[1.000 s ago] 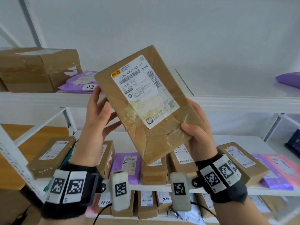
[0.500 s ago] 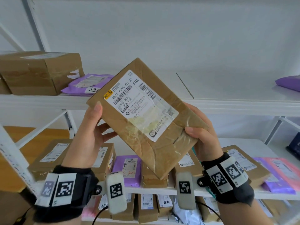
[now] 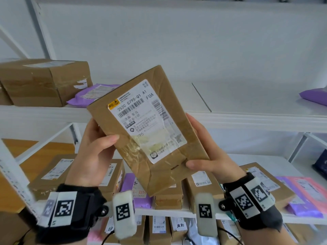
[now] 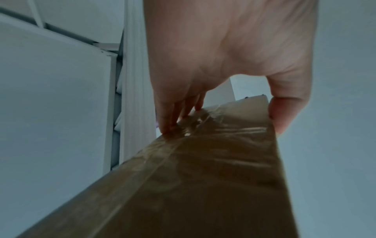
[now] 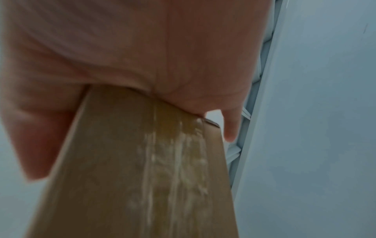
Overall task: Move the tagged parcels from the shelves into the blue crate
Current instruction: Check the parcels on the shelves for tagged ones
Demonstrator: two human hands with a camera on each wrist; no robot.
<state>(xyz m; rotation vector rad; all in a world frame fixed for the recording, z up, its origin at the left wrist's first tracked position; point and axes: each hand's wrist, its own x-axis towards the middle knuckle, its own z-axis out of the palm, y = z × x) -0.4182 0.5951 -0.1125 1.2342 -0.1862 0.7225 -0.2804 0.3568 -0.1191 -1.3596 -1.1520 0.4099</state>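
The white shipping label (image 3: 147, 121) on the brown parcel (image 3: 148, 131) read "252C G795-Q1 A1" and "FUA", above barcodes, with a yellow logo patch at its upper left corner and the digits "295" lower down. Its smaller printed lines were too fine to read. Labels on the shelved parcels were illegible.

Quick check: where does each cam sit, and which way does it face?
Head: worn on the head, faces white shelves; left hand and right hand grip the taped brown cardboard parcel.
Left wrist: looks along the palm at the fingers.
Right wrist: looks along the palm.
All share the parcel.
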